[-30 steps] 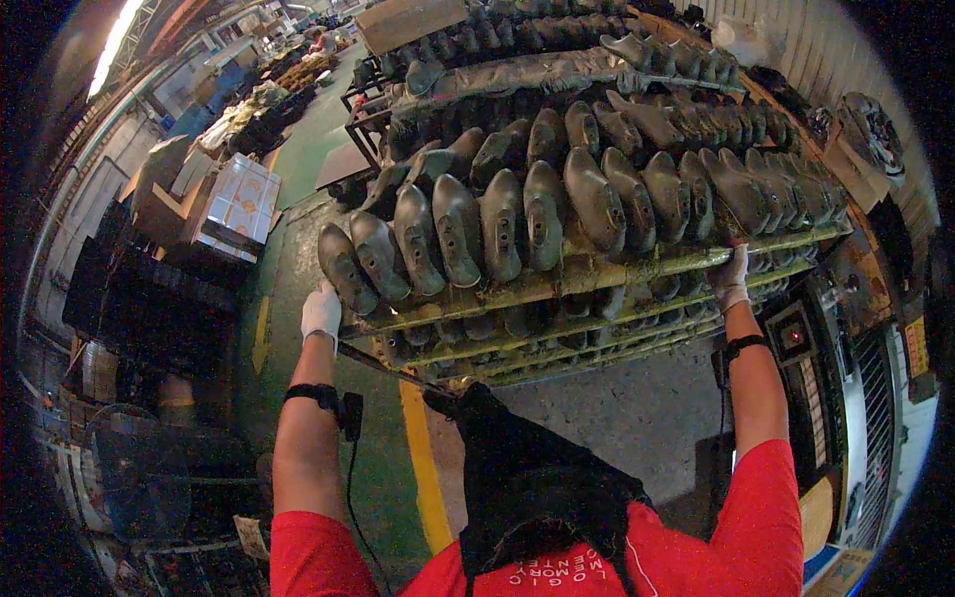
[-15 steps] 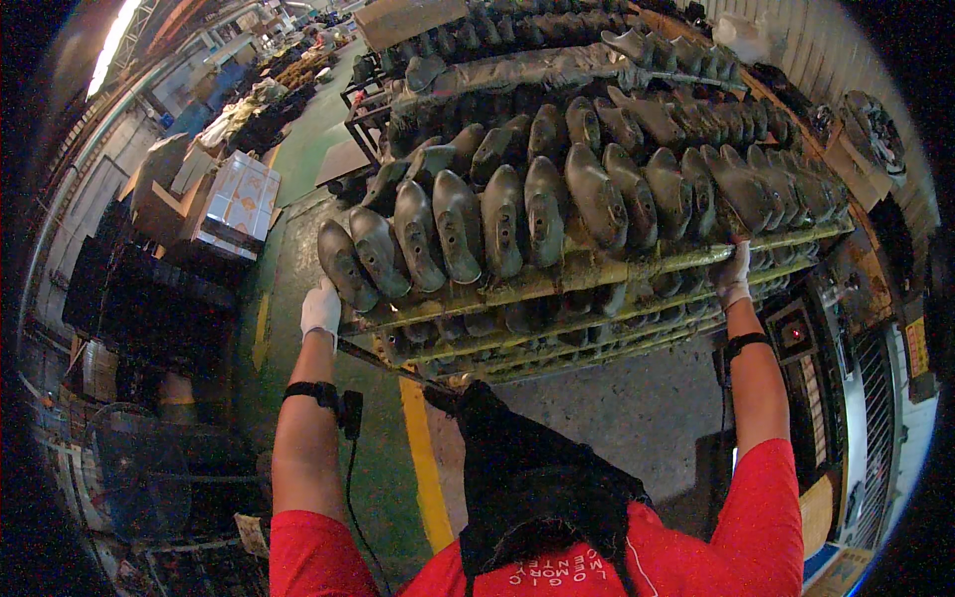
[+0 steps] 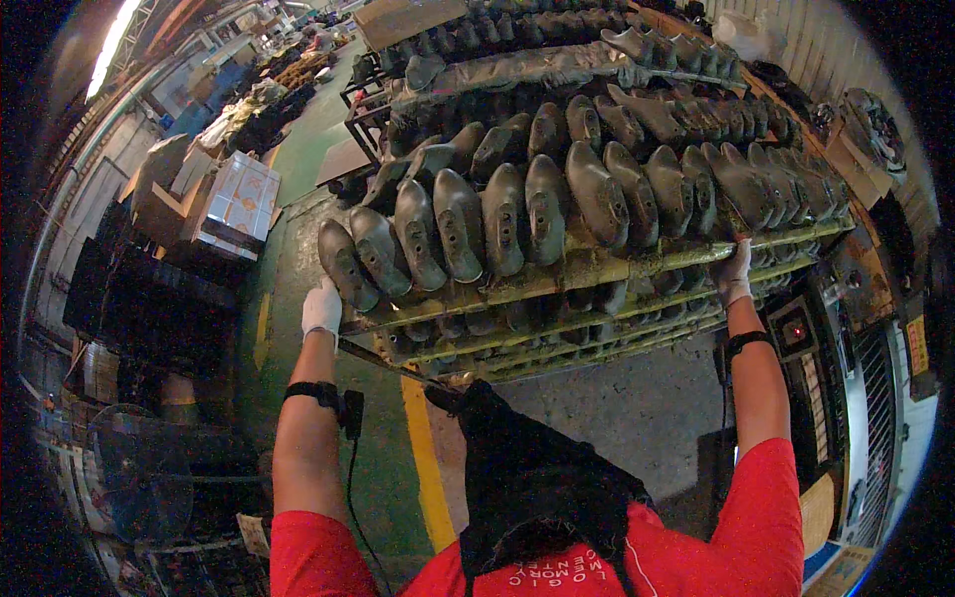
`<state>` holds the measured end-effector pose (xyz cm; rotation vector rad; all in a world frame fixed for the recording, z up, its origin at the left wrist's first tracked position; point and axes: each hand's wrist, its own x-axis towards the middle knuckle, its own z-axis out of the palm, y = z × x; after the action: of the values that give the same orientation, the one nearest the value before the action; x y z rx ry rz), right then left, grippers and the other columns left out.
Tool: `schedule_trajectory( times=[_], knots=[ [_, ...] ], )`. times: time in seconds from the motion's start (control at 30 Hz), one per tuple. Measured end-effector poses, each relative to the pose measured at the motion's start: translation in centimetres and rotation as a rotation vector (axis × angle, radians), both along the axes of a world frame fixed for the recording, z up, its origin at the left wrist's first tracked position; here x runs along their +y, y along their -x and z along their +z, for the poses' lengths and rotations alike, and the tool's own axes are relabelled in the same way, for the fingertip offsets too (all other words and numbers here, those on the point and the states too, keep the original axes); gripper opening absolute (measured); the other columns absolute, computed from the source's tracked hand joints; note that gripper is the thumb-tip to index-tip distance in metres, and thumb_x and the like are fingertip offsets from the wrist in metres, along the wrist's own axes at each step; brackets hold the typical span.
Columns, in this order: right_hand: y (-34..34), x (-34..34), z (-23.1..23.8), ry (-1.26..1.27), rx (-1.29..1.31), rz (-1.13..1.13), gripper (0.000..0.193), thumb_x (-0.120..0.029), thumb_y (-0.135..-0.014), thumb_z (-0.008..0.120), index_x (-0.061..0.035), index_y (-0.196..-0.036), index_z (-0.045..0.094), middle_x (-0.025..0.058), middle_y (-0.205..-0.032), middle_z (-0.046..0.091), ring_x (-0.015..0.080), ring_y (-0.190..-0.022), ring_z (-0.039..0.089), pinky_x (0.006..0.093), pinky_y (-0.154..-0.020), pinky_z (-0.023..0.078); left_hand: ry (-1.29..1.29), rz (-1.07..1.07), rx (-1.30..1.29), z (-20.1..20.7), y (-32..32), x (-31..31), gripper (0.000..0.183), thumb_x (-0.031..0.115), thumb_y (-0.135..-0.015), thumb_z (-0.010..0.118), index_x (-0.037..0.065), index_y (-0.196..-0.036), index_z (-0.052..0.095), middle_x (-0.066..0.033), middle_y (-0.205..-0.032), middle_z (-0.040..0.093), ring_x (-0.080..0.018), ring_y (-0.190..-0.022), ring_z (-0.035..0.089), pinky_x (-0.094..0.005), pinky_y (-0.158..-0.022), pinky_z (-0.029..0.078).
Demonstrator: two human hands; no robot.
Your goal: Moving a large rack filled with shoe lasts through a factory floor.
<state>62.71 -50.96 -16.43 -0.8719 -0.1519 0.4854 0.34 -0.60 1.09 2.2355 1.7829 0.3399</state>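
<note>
Many dark shoe lasts (image 3: 504, 224) line the rack (image 3: 637, 271) before me; my left grip (image 3: 321, 308) clasps its near left corner, my right grip (image 3: 736, 272) its front edge. I seem to be steadying it; shifting it calls for even pressure.

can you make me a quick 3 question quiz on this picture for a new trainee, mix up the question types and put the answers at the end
1. Multiple choice: what stands in a row along the top of the rack?
a) glass bottles
b) dark shoe-shaped forms
c) helmets

2. True or false: the left hand is at the rack's left end, while the right hand is at its front edge.

3. Fill the gap: the stripe on the floor, just left of the black apron, is ____ in colour.

Key: 1. b; 2. true; 3. yellow
</note>
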Motion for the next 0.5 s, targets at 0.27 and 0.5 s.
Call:
schedule_trajectory(
  times=[0.27, 0.5],
  knots=[
    [2.0, 0.2, 1.7, -0.034, -0.077, 0.002, 0.064, -0.057, -0.083, 0.046, -0.0099, -0.127, 0.048, 0.0101, -0.127, 0.049, 0.0319, -0.115, 0.046, 0.0500, -0.098, 0.035, 0.004, 0.050, -0.050, -0.6, 0.0, 0.3, 0.067, 0.046, -0.092, 0.026, -0.011, -0.104, 0.058, -0.0323, -0.110, 0.055, -0.0432, -0.106, 0.053, -0.0451, -0.091, 0.039],
    [1.1, 0.5, 1.2, -0.078, -0.054, -0.065, 0.054, -0.046, -0.080, 0.053, -0.0095, -0.121, 0.054, 0.0092, -0.121, 0.053, 0.0297, -0.109, 0.049, 0.0471, -0.096, 0.037, 0.013, 0.041, -0.032, -0.8, 0.1, 0.7, 0.068, 0.047, -0.092, 0.025, -0.010, -0.107, 0.057, -0.0312, -0.114, 0.054, -0.0415, -0.109, 0.052, -0.0447, -0.092, 0.038]
  ],
)
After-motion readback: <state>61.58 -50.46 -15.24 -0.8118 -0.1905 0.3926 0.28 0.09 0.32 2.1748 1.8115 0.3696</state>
